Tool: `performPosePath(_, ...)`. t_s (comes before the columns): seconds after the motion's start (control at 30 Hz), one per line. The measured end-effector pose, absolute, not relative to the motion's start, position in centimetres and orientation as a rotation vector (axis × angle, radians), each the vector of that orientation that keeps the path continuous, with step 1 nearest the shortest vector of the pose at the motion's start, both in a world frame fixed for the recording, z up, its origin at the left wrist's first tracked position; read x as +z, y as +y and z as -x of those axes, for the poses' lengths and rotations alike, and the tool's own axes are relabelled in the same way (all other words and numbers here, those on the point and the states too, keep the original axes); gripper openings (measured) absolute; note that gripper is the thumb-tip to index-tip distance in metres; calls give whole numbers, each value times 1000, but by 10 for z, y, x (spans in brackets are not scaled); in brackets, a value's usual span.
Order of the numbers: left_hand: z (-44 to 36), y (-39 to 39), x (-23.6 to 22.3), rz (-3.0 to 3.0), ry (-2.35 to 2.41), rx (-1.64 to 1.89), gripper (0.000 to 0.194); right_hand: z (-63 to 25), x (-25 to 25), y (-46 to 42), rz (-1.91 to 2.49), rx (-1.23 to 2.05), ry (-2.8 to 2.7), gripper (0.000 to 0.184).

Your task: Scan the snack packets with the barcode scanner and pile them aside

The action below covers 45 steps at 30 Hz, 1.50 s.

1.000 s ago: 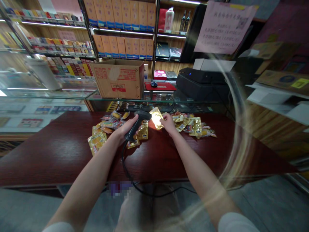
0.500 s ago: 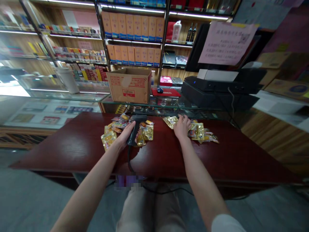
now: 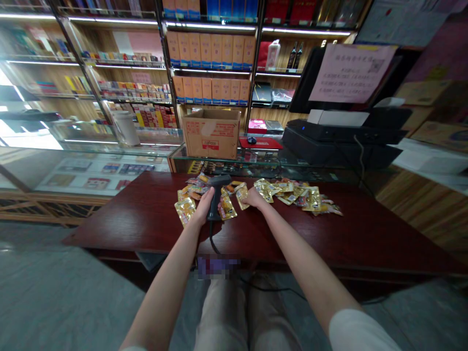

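My left hand (image 3: 204, 205) is shut around the grip of a black handheld barcode scanner (image 3: 215, 197), whose cord (image 3: 212, 239) hangs down over the counter's front. My right hand (image 3: 255, 198) lies low over the dark red wooden counter (image 3: 127, 226), its fingertips against a gold foil sachet (image 3: 242, 196). I cannot tell whether those fingers grip it. Several more gold sachets (image 3: 185, 210) are scattered on the counter, on both sides of my hands. The scanner's head points toward the sachets beyond my left hand.
A cardboard carton (image 3: 211, 134) stands on the glass display case (image 3: 109, 170) behind the counter. To the right sit a black printer-like machine (image 3: 340, 139) and a red mat with a mouse (image 3: 256, 142). Stocked shelves (image 3: 208, 58) fill the back.
My right hand has moved left from the right-hand sachets toward the scanner. My left hand keeps the scanner, now more upright. The view has tilted further down.
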State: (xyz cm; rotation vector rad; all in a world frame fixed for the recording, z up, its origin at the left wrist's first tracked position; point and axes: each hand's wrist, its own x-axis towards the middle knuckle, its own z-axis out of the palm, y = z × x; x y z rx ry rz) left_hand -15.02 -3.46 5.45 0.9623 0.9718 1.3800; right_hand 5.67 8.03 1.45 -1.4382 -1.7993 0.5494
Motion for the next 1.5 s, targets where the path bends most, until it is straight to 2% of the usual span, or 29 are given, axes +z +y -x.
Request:
performPosePath(0.1, 148, -35, 51, -1012, 933, 1353, 55, -79, 14, 74, 1485, 605, -1660, 38)
performPosePath(0.33, 139, -34, 43, -1096, 907, 1191, 58, -92, 3, 44, 1217, 696, -1515, 42)
performPosePath(0.7, 133, -31, 39, -1112, 964, 1131, 63, -86, 2, 42, 1224, 615, -1550, 41)
performPosePath(0.87, 132, -33, 43, -1099, 979, 1149, 65, -110, 13, 57, 1358, 320, -1623, 39)
performPosePath(0.97, 132, -39, 51, -1130, 996, 1215, 63, -132, 30, 64, 1600, 4, -1680, 55)
performPosePath(1.07, 132, -47, 56, -1130, 1036, 1312, 61, -136, 43, 69, 1707, -232, -1736, 54)
performPosePath(1.17, 131, -52, 53, -1064, 996, 1407, 59, -110, 48, 80, 1607, -97, -2041, 51)
performPosePath(1.33, 126, -56, 45, -1003, 943, 1490, 54, -49, 41, 112, 1447, 318, -2294, 67)
performPosePath(1.4, 124, -58, 46, -1004, 972, 1457, 56, -37, 36, 122, 1465, 478, -2185, 60)
performPosePath(1.5, 124, -60, 50, -988, 988, 1436, 57, -35, 31, 129, 1442, 639, -2014, 29)
